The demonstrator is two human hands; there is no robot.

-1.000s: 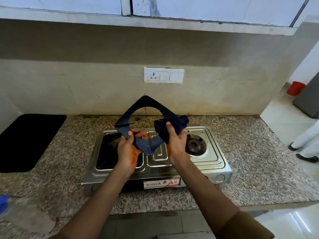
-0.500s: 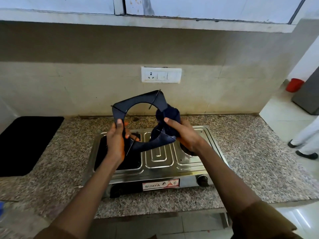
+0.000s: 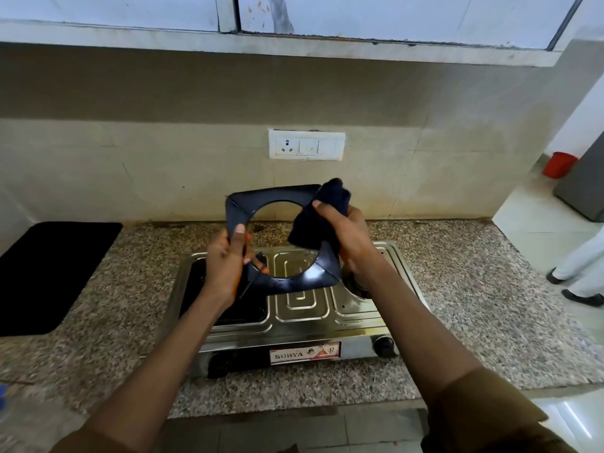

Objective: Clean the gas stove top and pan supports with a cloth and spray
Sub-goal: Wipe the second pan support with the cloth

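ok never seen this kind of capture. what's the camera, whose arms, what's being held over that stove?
There is no robot here: one wide-angle camera sits on a person's head, looking forward and down, so the arms are the wearer's own. The left hand grips a dark square pan support with a round hole, lifted above the steel gas stove. The right hand holds a dark blue cloth against the support's right side. The stove sits on a speckled granite counter, with a black mat to the left and a wall socket behind.
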